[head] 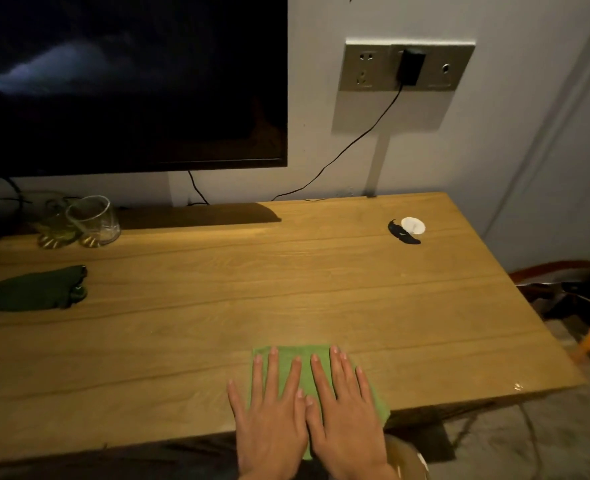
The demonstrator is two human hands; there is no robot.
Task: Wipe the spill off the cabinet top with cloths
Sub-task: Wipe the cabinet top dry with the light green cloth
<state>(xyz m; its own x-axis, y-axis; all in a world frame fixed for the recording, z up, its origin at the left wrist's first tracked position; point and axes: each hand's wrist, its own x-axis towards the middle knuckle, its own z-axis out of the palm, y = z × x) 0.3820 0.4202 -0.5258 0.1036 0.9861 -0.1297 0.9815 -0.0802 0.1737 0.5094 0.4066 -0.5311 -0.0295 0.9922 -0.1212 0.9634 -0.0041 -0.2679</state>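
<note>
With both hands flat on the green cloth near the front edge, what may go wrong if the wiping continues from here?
1. The green cloth under the left hand and right hand already overhangs the cabinet top's front edge, so it may push liquid onto the floor.
2. A long sweep to the far left could knock the glass.
3. A sweep to the far right could drag the small black object and white disc along.

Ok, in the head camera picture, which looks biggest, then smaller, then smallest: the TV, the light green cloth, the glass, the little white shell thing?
1. TV
2. Light green cloth, partly hidden under both hands
3. Glass, though it sits farther away
4. White shell thing
</note>
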